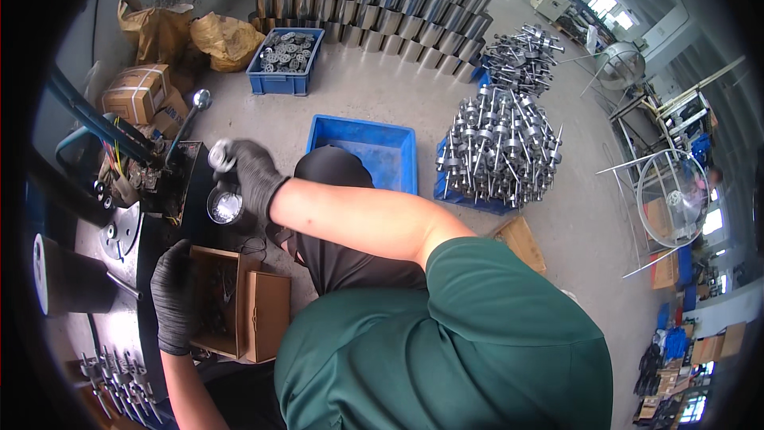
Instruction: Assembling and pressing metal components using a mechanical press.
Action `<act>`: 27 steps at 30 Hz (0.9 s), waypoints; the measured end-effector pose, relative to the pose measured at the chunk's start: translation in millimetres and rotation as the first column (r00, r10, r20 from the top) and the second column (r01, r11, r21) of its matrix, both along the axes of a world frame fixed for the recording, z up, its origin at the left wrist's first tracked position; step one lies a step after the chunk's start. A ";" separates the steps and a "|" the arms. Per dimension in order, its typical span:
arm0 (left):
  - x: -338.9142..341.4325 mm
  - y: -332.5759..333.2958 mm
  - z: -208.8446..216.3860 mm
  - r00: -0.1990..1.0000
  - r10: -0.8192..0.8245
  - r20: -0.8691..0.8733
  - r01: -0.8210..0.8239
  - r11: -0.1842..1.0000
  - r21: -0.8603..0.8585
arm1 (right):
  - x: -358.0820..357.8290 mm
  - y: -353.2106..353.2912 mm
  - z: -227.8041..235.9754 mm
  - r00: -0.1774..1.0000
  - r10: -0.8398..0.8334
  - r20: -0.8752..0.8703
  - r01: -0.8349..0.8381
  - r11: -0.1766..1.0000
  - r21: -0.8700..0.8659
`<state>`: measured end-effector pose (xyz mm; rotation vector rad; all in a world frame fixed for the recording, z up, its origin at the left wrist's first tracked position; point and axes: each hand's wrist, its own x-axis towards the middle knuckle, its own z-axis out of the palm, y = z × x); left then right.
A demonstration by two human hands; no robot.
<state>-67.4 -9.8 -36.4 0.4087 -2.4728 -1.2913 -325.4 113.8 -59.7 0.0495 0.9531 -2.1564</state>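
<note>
My right hand (253,175), in a dark grey glove, reaches left across my body. Its fingers grip a round silver metal part (221,156). Just below that hand stands a dark round tub (225,205) with shiny, pale contents. My left hand (173,299), gloved alike, is beside an open cardboard box (219,255) and the machine's dark edge. Its fingers look curled together, and what they may hold is hidden. Further left are the machine's round metal plate (122,232) and a dark cylinder (72,275) lying on its side.
A lever with a ball knob (202,99) rises from the machine. Ahead is a blue crate (382,147); another blue crate (278,84) holds metal discs. Shafted metal parts (501,147) are heaped at right, others (119,378) stand lower left. Metal cylinders (374,12) are stacked behind.
</note>
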 end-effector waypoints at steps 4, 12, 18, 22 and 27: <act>7.5 -7.4 -2.9 0.999 0.033 0.012 -0.033 0.999 0.004 | -55.4 45.7 46.4 0.940 -0.311 -0.141 0.286 0.943 -0.172; 17.6 -18.7 3.7 0.999 0.024 -0.046 -0.025 1.000 -0.018 | -146.0 265.2 90.5 0.485 -0.408 -0.773 0.647 0.763 0.003; 25.2 -15.5 16.2 0.997 0.047 0.060 -0.043 0.996 -0.077 | -237.7 472.0 101.2 0.272 -0.399 -0.875 0.911 0.401 0.100; 30.1 -16.0 10.0 0.991 0.061 0.120 -0.051 0.995 -0.085 | -288.8 589.0 114.4 0.167 0.026 -0.986 0.981 -0.101 0.163; 42.1 -22.0 -3.8 0.986 0.060 0.157 -0.033 0.985 -0.168 | -292.5 613.1 120.4 0.425 0.379 -0.822 0.845 -0.492 0.210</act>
